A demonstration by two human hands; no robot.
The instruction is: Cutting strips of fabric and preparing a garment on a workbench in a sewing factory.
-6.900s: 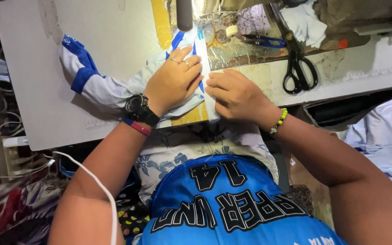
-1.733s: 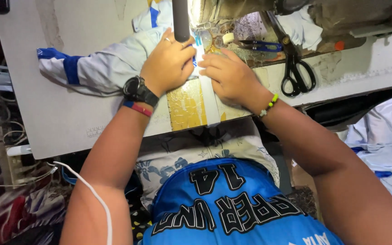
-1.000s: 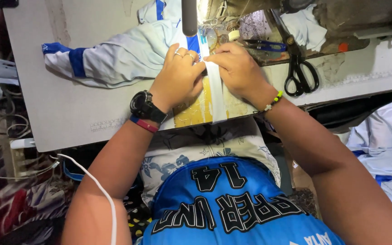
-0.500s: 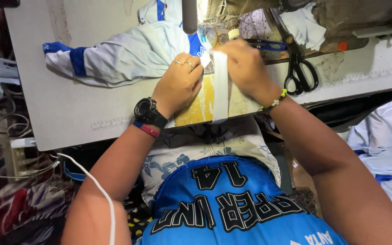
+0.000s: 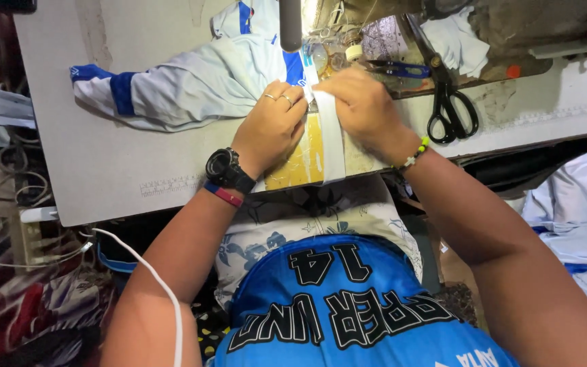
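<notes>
Grey bench (image 5: 103, 170), scuffed and stained, under a sewing machine whose body fills the top edge of the head view.

Left hand (image 5: 270, 132): palm down, fingers curled and pressing flat on the cloth, two rings showing, black watch and a red band at the wrist. Not gripping, pinning.

Right hand (image 5: 365, 109): also palm down, fingers bent over the top of a white strip (image 5: 331, 146), pressing it just below the needle area. Beaded band on that wrist.

The strip runs from between the two hands down to the bench's near edge, lying over a yellow patch (image 5: 300, 156). The white-and-blue garment (image 5: 191, 88) spreads away to the left behind the left hand, one sleeve reaching well out.

Scissors (image 5: 450, 109) lie to the right, near the right wrist; small blue snips (image 5: 392, 68) sit beside them.

Risks, as I judge them: fingertips of both hands sit very close to the needle, so a slip forward could catch a finger. Uneven pressure between the hands could skew the strip off the seam. The loose sleeve could drag or bunch the work.

Hard to make out: the needle and presser foot, lost in lamp glare and behind the knuckles. The dark post (image 5: 291, 24) cuts off at the top. Fingertips of the right hand are hidden under the palm.
</notes>
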